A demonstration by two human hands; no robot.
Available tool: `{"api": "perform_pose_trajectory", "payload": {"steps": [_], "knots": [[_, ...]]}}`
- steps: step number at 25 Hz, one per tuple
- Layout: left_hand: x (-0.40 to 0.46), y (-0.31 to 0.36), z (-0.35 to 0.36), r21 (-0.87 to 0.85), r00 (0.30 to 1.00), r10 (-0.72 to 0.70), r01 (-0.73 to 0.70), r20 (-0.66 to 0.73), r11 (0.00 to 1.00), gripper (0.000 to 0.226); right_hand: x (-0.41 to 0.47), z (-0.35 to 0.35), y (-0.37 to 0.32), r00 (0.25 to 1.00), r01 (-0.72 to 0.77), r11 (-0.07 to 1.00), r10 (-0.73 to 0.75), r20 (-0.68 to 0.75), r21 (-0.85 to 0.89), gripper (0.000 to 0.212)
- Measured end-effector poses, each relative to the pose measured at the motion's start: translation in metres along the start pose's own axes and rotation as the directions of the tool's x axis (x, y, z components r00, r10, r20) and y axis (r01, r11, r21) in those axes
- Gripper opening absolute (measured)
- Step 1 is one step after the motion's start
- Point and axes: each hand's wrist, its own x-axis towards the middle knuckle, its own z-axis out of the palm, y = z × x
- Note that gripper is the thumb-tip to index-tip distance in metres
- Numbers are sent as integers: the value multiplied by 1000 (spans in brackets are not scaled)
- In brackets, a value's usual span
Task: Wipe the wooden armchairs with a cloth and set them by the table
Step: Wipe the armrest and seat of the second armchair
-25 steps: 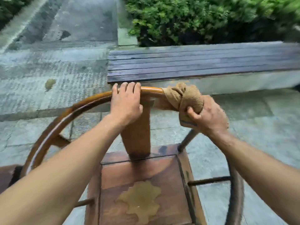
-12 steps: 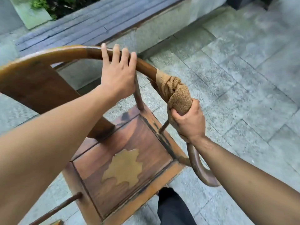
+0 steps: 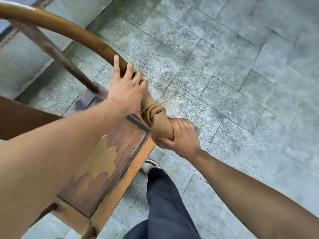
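The wooden armchair [image 3: 103,163] fills the left half of the view, its curved top rail [image 3: 72,32] sweeping down toward the middle and its square seat showing a pale worn patch. My left hand [image 3: 126,91] rests on the rail with fingers fairly straight. Just below it a tan cloth [image 3: 155,118] is wrapped around the lower end of the rail. My right hand [image 3: 183,137] grips that cloth around the arm. The rail's end under the cloth is hidden.
Grey stone paving [image 3: 233,75] spreads to the right and ahead. A low stone ledge [image 3: 20,62] runs behind the chair at upper left. My dark trouser leg [image 3: 165,200] and shoe [image 3: 151,165] stand beside the seat's front corner.
My right hand has slid the cloth further down the rail toward the arm's end. My left hand has followed down the rail. The view has swung right and down, away from the bench.
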Motion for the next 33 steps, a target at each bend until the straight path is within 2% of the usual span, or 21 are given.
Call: {"api": "perform_pose_trajectory", "payload": {"steps": [3,5,7,9,11,12,14,16,17,18,19,20,21,22,23,24,26,28,30,31,33], "knots": [[-8,38,10,13,996,87,-87,-8,996,47,-17,12,23,994,-110,981,107,28,162,64],[-19,56,22,-11,992,119,-119,-44,993,43,-20,16,20,964,-252,896,266,12,365,65],[-37,72,33,-47,989,123,-127,-83,991,50,-13,15,10,890,-383,759,456,-11,527,55],[-58,91,48,-124,984,127,-143,-127,982,58,-8,15,-1,710,-470,486,704,-11,737,46],[-71,110,64,-225,977,95,-137,-191,965,61,-5,20,-11,431,-461,183,902,39,868,38],[-76,118,70,-266,972,70,-131,-226,955,62,-3,25,-12,307,-443,85,950,62,893,33],[-93,131,83,-357,961,24,-125,-275,926,64,-2,32,-13,173,-350,-59,977,127,935,19],[-115,142,99,-416,961,20,-138,-275,899,70,-8,43,-17,135,-194,-258,949,286,946,25],[-129,147,109,-429,975,32,-126,-218,895,73,-19,54,-18,136,-161,-375,908,397,913,32],[-143,149,121,-441,992,30,-79,-119,894,75,-32,66,-21,163,-216,-472,846,508,855,36],[-158,149,134,-455,1000,-3,9,14,891,77,-46,79,-26,189,-376,-509,776,601,775,38],[-172,147,147,-463,985,-62,132,162,877,79,-57,90,-36,199,-552,-484,714,671,679,40],[-183,143,162,-462,947,-133,261,292,847,81,-65,100,-46,187,-696,-406,693,696,592,41],[-193,140,177,-453,905,-201,368,375,812,81,-69,111,-56,217,-787,-293,692,688,543,41],[-202,137,189,-442,872,-237,431,428,787,79,-70,120,-65,286,-846,-126,713,640,518,41],[-210,134,198,-438,857,-259,461,445,772,75,-71,125,-73,400,-859,74,714,574,507,39],[-216,125,220,-459,857,-301,485,418,745,69,-65,132,-93,665,-745,491,595,451,451,36],[-211,114,232,-493,847,-350,521,401,696,68,-49,140,-109,813,-572,748,462,354,337,44],[-201,103,240,-493,826,-385,557,411,669,71,-24,158,-114,881,-430,892,380,281,141,51],[-194,98,244,-496,823,-394,564,410,660,72,-7,167,-115,880,-407,913,381,285,36,51],[-177,82,256,-510,834,-388,548,393,662,71,24,184,-114,862,-430,903,410,298,3,52]]}}
